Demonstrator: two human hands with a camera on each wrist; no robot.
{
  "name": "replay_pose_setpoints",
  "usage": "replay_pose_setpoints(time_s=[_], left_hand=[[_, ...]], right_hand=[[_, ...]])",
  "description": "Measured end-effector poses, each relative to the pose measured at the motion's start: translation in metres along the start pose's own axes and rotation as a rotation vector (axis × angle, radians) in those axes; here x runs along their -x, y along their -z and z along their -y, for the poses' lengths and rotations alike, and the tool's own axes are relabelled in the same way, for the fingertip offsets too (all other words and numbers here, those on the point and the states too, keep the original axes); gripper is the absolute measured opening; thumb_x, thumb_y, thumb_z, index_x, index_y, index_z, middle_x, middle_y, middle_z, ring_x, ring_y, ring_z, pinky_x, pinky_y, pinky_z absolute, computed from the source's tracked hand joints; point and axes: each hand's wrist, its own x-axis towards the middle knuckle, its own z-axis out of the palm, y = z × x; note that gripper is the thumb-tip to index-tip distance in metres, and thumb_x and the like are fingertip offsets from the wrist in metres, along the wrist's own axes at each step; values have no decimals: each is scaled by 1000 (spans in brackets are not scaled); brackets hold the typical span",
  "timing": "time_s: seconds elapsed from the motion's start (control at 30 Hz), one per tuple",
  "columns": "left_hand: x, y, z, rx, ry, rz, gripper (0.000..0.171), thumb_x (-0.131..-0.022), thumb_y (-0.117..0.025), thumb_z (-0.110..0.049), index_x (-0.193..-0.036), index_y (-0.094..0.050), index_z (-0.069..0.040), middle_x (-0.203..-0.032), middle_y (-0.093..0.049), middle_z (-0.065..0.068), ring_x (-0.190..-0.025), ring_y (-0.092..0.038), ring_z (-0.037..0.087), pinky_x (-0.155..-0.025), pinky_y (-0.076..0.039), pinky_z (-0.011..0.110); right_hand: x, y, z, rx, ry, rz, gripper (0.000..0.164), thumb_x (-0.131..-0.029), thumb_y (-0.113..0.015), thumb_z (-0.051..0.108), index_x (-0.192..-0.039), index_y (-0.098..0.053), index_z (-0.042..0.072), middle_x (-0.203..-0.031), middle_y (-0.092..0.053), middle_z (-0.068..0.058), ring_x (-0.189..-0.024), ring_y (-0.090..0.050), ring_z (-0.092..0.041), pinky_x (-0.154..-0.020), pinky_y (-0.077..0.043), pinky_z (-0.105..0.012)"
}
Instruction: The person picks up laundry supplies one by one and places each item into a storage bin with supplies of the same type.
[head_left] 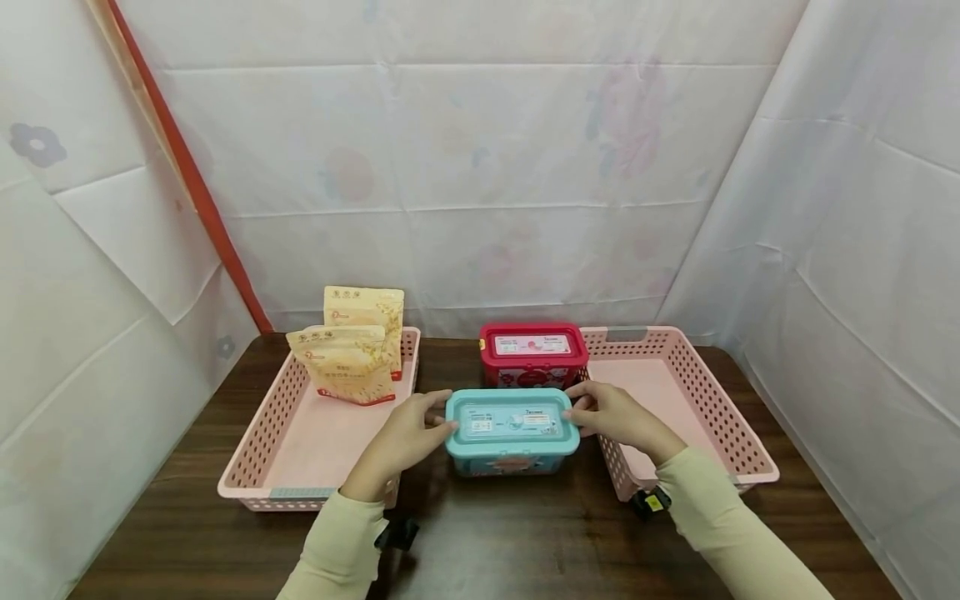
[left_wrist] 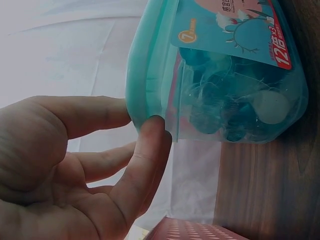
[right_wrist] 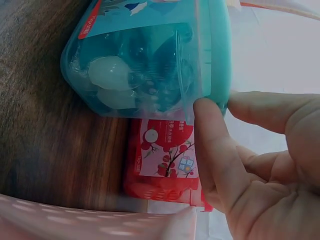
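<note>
Pinching one teal tub (head_left: 513, 435) by opposite ends of its lid (left_wrist: 137, 65), your left hand (head_left: 405, 433) and right hand (head_left: 618, 415) are clamping it between them. The opaque lid is bearing a printed label (head_left: 536, 421); the see-through body is showing teal and white contents (left_wrist: 272, 106). Just beyond your grip, one red tub (head_left: 533, 350) is standing; two pink baskets (head_left: 322, 454) are flanking your hands, the left one holding two yellow pouches (head_left: 343, 367).

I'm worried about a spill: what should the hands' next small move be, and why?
I'd probably shift both grips lower, onto the body of the teal tub, before any lift. The left hand and right hand pinch opposite ends at the rim of the lid, and contents show through the tub's wall, so their weight might pull it loose.
</note>
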Motion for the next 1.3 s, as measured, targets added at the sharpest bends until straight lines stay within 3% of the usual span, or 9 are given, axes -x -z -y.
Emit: replay_pose_setpoints(time_s=[0.27,0.53,0.8,1.03,1.3], left_hand=[[2,-1,-1,10,1,-9,50,-92,-72,-7,-138,-56,4,-129,-60,17,-95,-66,21,-72,-57,33],[4,-2,-2,25,25,0,51,-94,-70,-10,-141,-54,0,-128,-62,14,-97,-65,20,-75,-56,35],[7,-3,-3,64,55,21,55,-97,-67,-14,-145,-46,2,-123,-63,16,-105,-65,25,-80,-57,39],[9,-5,-1,114,102,42,54,-99,-64,-18,-145,-46,4,-128,-62,15,-110,-64,26,-84,-56,40],[9,-7,2,127,84,55,50,-101,-61,-16,-143,-46,7,-124,-63,17,-98,-67,22,-77,-59,36]], right_hand=[[2,-2,0,-34,3,-4,44,-100,-63,10,-133,-50,-15,-98,-62,-15,-84,-66,-22,-76,-60,-46],[3,-1,-4,105,12,-55,45,-98,-67,18,-132,-56,-9,-96,-64,-8,-86,-60,-19,-74,-56,-41],[2,-1,-7,6,-11,28,54,-103,-61,20,-142,-45,-12,-107,-66,-12,-90,-68,-18,-81,-58,-43],[6,-5,-7,-38,-38,42,55,-105,-55,21,-145,-39,-14,-112,-67,-16,-93,-70,-23,-85,-57,-47],[10,-9,-5,-4,-55,48,56,-108,-50,25,-146,-37,-13,-116,-66,-15,-97,-70,-24,-89,-56,-45]])
